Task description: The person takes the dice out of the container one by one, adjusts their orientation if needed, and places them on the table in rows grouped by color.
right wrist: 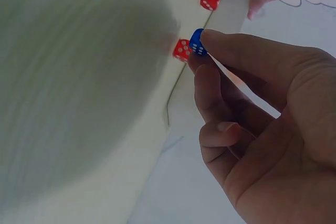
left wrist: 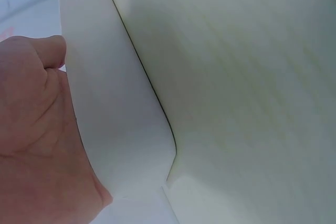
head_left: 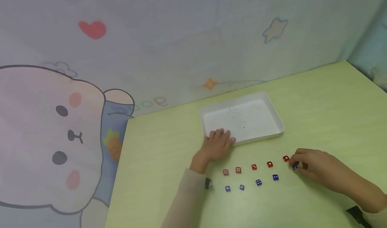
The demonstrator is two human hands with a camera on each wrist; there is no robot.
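1. The right hand (head_left: 314, 167) pinches a blue die (head_left: 294, 167) between thumb and fingertips, just beside the last red die (head_left: 286, 158) at the far end of the red row (head_left: 254, 167).
2. Four more blue dice (head_left: 258, 182) lie in a second row, on the near side of the red one; the pinched die hangs past that row's last die.
3. The left hand (head_left: 216, 144) rests with relaxed fingers curved over the near corner of the white tray (head_left: 273, 115), steadying it on the green table (head_left: 332, 103).
4. The step in hand looks to be setting the fifth blue die into line; the next move calls for lowering it level with its neighbours and letting go without nudging the red die touching distance from the fingertips.
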